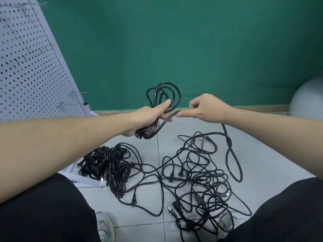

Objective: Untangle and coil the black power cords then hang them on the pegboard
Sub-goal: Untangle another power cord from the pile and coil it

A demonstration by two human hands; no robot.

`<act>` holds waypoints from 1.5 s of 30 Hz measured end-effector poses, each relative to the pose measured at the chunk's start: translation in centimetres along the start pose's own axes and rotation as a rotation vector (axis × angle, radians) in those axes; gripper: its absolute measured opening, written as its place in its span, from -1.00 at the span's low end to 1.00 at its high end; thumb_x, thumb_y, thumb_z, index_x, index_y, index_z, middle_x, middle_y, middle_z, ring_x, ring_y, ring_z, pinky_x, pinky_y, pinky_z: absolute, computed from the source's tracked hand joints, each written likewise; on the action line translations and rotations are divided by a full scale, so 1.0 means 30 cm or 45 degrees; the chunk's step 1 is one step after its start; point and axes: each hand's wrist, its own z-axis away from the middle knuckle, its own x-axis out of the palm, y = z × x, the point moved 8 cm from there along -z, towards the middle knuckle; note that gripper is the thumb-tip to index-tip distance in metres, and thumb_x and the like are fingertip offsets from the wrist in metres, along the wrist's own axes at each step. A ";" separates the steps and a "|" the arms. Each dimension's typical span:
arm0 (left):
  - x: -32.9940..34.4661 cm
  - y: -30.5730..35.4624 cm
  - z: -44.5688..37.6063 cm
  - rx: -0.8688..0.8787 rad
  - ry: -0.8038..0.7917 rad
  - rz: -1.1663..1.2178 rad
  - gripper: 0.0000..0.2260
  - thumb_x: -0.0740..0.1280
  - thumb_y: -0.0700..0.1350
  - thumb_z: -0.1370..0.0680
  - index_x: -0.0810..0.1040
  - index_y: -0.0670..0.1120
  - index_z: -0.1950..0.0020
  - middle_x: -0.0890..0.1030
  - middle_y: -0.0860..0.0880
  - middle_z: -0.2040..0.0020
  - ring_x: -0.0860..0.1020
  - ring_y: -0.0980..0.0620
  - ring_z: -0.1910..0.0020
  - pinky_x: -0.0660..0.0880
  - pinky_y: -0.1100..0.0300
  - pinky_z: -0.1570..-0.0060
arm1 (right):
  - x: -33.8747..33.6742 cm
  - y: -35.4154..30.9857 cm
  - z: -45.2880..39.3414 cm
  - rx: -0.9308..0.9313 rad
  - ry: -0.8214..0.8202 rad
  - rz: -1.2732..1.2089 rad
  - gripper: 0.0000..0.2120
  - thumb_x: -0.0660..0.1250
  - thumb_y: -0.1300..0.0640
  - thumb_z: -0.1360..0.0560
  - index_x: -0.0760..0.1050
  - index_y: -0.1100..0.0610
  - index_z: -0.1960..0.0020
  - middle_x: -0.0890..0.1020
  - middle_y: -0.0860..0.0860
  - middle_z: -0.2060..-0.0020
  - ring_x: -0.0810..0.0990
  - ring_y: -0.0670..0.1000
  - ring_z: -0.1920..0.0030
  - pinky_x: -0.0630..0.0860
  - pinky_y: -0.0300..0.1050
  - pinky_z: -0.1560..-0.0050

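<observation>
Left hand (145, 117) grips a partly wound coil (163, 98) of glossy black power cord, fingers curled round the bunched lower end, thumb laid straight along the loops; oval loops stand up above the fist in front of the green wall (192, 49). Right hand (204, 109) pinches the same cord's free run just beside the coil, thumb & forefinger narrow, other fingers curled. From that pinch the cord drops to a long loose loop (235, 165) on the floor.

On the pale grey floor tiles (271, 154), btw the person's black-clad knees, lies a tangled heap of thin black cords (201, 182) w/ flat-pin plugs sticking out. Left of it, a denser pile of bundled cords (104, 165), touching the tangle via a few strands. White perforated metal pegboard (26, 67) leans at far left. Rounded grey ball-like shape (307, 96) at right edge.
</observation>
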 end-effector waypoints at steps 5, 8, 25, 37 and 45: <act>0.036 0.034 0.013 0.113 -0.154 -0.121 -0.47 0.26 0.59 -0.34 0.75 0.23 0.05 0.48 0.01 0.17 0.53 0.00 0.19 0.35 0.11 0.16 | -0.003 -0.006 -0.024 -0.046 0.032 -0.103 -0.60 0.47 -0.18 -0.46 0.55 0.17 0.10 0.49 -0.02 0.32 0.32 -0.08 0.40 0.28 -0.19 0.36; 0.034 0.013 -0.013 0.157 -0.168 -0.226 -0.69 0.45 0.33 -0.40 0.68 0.10 0.23 0.53 0.12 0.30 0.45 0.04 0.27 0.33 0.09 0.13 | -0.003 -0.007 -0.012 -0.112 0.018 -0.215 -0.82 0.48 -0.03 -0.52 0.59 0.07 0.07 0.59 -0.13 0.29 0.35 -0.15 0.52 0.36 -0.26 0.43; 0.080 0.020 0.025 0.308 -0.165 -0.081 -0.83 0.19 -0.11 -0.29 0.54 -0.05 0.23 0.41 0.10 0.44 0.41 0.11 0.47 0.28 0.34 0.51 | -0.010 0.003 -0.036 -0.006 0.249 -0.824 -0.82 0.38 -0.05 -0.59 0.49 0.03 0.09 0.49 -0.08 0.22 0.43 -0.09 0.20 0.48 -0.11 0.08; 0.127 0.064 0.052 0.399 -0.278 0.144 -0.76 0.18 -0.16 -0.30 0.64 0.05 0.27 0.60 -0.34 -0.13 0.45 -0.12 0.28 0.33 0.07 0.31 | 0.051 0.030 -0.030 0.245 0.138 -1.000 -0.47 0.40 -0.38 -0.42 0.64 0.08 -0.05 0.76 -0.02 0.14 0.71 0.03 -0.08 0.52 0.05 -0.33; 0.129 0.071 0.072 0.331 -0.322 0.433 -0.52 0.17 -0.17 -0.31 0.75 0.13 -0.05 0.65 -0.21 -0.01 0.52 -0.11 0.26 0.41 0.11 0.26 | 0.093 -0.019 -0.025 0.294 0.072 -1.232 -0.54 0.19 -0.29 -0.62 0.53 0.10 0.09 0.72 0.03 0.07 0.70 0.10 0.12 0.51 0.10 -0.32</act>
